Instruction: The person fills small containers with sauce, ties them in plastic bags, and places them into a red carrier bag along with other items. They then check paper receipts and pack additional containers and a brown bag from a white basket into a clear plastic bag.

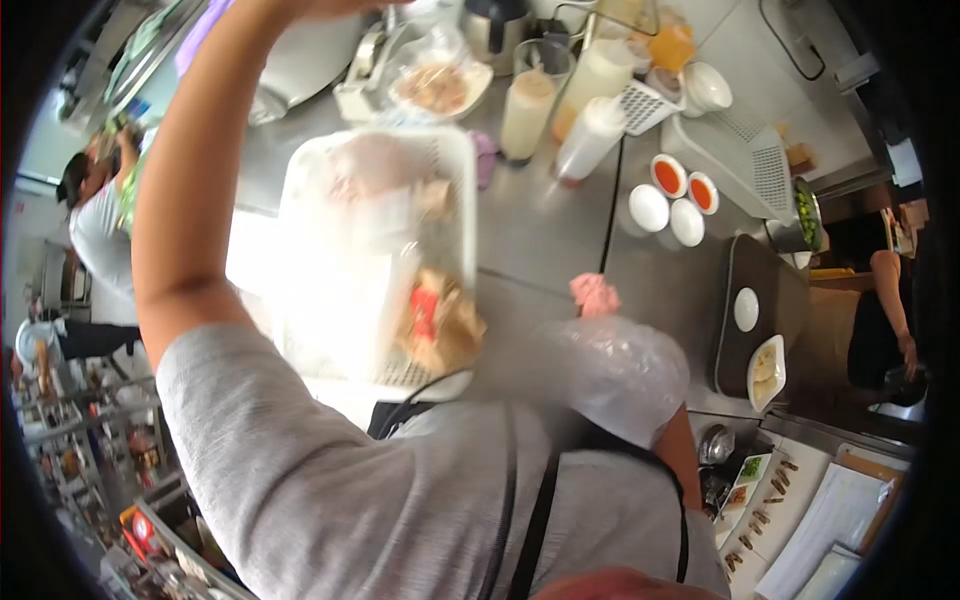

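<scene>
My left arm reaches up the left side, and only part of my left hand [318,7] shows at the top edge, its fingers cut off. On the right, my forearm runs up behind a crumpled clear plastic bag [625,375]; my right hand is hidden there. A crumpled pink cloth [595,295] lies just above the bag. Between my arms stands a white basket [468,200] holding clear bags, partly washed out by glare, and a brown paper package [445,325] with a red mark.
Squeeze bottles [592,140], a glass jug [530,110] and a bowl of food [440,90] stand at the back. Small cups of red sauce [668,176] and a dark tray [745,280] are on the right. People [100,220] stand at both sides.
</scene>
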`<action>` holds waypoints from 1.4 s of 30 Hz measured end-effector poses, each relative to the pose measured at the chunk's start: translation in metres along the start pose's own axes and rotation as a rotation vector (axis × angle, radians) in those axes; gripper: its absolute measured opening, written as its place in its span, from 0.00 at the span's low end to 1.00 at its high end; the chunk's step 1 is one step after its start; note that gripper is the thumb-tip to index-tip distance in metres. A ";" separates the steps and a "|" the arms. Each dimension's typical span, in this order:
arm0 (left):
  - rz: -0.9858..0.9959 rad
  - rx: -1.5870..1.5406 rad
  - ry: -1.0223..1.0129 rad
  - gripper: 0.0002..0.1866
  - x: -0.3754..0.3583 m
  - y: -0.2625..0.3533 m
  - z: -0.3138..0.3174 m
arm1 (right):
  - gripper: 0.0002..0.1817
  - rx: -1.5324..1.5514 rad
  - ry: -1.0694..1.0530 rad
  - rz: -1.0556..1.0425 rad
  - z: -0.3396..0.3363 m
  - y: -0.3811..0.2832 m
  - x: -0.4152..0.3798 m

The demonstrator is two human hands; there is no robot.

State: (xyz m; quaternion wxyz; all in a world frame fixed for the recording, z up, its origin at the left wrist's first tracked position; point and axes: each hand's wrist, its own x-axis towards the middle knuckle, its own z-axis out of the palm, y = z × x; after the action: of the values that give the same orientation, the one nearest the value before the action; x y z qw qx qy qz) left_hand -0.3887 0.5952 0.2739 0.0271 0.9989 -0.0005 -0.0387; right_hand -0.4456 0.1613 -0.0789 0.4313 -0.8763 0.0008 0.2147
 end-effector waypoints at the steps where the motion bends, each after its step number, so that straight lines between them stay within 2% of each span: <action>1: 0.026 -0.247 0.050 0.30 -0.028 -0.050 0.038 | 0.05 0.035 0.030 0.002 -0.006 -0.003 -0.006; 2: -0.095 -0.090 0.041 0.29 -0.071 -0.044 0.052 | 0.05 0.075 0.056 0.001 -0.011 -0.008 -0.012; 3: -0.296 -0.069 -0.168 0.31 -0.095 -0.065 0.075 | 0.05 0.127 0.077 0.004 -0.017 -0.012 -0.019; 4: -0.382 0.052 -0.148 0.33 -0.137 -0.054 0.088 | 0.05 0.182 0.102 0.004 -0.025 -0.016 -0.022; 5: -0.394 0.050 -0.066 0.38 -0.166 -0.089 0.133 | 0.05 0.243 0.131 0.006 -0.030 -0.021 -0.028; 6: -0.465 -0.063 -0.183 0.38 -0.191 -0.086 0.143 | 0.04 0.302 0.154 0.003 -0.035 -0.025 -0.034; 7: -0.574 -0.292 -0.250 0.32 -0.211 -0.084 0.156 | 0.04 0.359 0.176 -0.001 -0.038 -0.031 -0.040; 8: -0.539 -0.343 -0.176 0.34 -0.228 -0.096 0.184 | 0.04 0.414 0.196 -0.004 -0.039 -0.036 -0.046; 10: -0.659 -0.664 -0.129 0.26 -0.242 -0.073 0.199 | 0.04 0.526 0.242 -0.019 -0.045 -0.051 -0.058; 13: -0.501 -0.925 -0.041 0.19 -0.242 -0.086 0.249 | 0.04 0.689 0.321 -0.047 -0.048 -0.076 -0.084; 16: -0.568 -1.061 -0.086 0.15 -0.220 -0.107 0.271 | 0.03 0.818 0.403 -0.076 -0.043 -0.104 -0.119; 20: -0.504 -1.417 -0.003 0.12 -0.198 -0.147 0.278 | 0.03 0.946 0.521 -0.129 -0.019 -0.144 -0.182; 23: -0.418 -1.202 0.118 0.08 -0.184 -0.200 0.281 | 0.03 0.986 0.626 -0.138 0.017 -0.169 -0.243; 25: -0.377 -1.380 0.052 0.10 -0.176 -0.228 0.274 | 0.04 0.954 0.689 -0.127 0.040 -0.182 -0.286; 27: -0.429 -1.334 0.122 0.14 -0.186 -0.235 0.257 | 0.05 0.824 0.714 -0.074 0.061 -0.185 -0.328; 29: -0.196 -1.281 0.388 0.17 -0.180 -0.260 0.269 | 0.05 0.720 0.680 -0.084 0.078 -0.193 -0.360; 31: 0.041 -1.056 0.527 0.21 -0.175 -0.269 0.279 | 0.05 0.672 0.608 -0.119 0.114 -0.194 -0.392; 32: 0.163 -0.864 0.539 0.22 -0.178 -0.265 0.268 | 0.06 0.717 0.514 -0.052 0.133 -0.194 -0.405; 33: 0.282 -0.669 0.552 0.24 -0.183 -0.259 0.258 | 0.06 0.591 0.465 -0.015 0.147 -0.181 -0.414; 35: 0.249 -0.663 0.357 0.26 -0.197 -0.250 0.244 | 0.08 0.341 0.339 0.062 0.179 -0.145 -0.424; 36: 0.215 -0.629 0.284 0.26 -0.204 -0.250 0.237 | 0.09 0.326 0.251 0.017 0.207 -0.127 -0.418; 37: 0.179 -0.591 0.211 0.27 -0.213 -0.252 0.233 | 0.10 0.263 0.123 0.282 0.232 -0.114 -0.410; 38: 0.134 -0.707 0.227 0.27 -0.219 -0.253 0.230 | 0.10 0.241 0.082 0.312 0.268 -0.076 -0.398; 39: 0.089 -0.821 0.243 0.27 -0.223 -0.255 0.228 | 0.11 0.031 0.073 0.236 0.308 -0.054 -0.389; 41: -0.003 -1.046 0.266 0.27 -0.230 -0.258 0.229 | 0.13 0.293 -0.144 0.573 0.388 -0.008 -0.381; 42: -0.046 -1.155 0.269 0.27 -0.234 -0.259 0.231 | 0.14 0.233 -0.164 0.470 0.427 0.007 -0.385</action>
State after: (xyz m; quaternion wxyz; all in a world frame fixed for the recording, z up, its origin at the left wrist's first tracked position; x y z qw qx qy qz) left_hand -0.6399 0.8419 0.0476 0.5655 0.8181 0.0459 0.0937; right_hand -0.9571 0.4093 -0.1681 0.4662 -0.7762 0.1938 0.3776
